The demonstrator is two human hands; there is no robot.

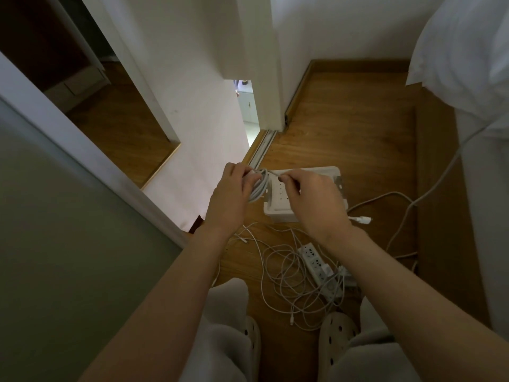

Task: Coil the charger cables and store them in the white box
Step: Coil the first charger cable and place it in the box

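Note:
My left hand (pixel 230 196) grips a coiled white charger cable (pixel 259 186), held in the air just left of the white box (pixel 278 209). My right hand (pixel 316 201) pinches the free end of that same cable at its fingertips, over the box. The box sits on the wooden floor and my right hand hides much of it. A tangle of loose white cables (pixel 292 282) lies on the floor in front of my feet.
A white power strip (pixel 316 264) lies among the loose cables. A thicker white cord (pixel 407 213) runs right toward the bed (pixel 468 64). A white plug end (pixel 362 219) lies beside the box. A wall and sliding door track are to the left, and my slippers are at the bottom.

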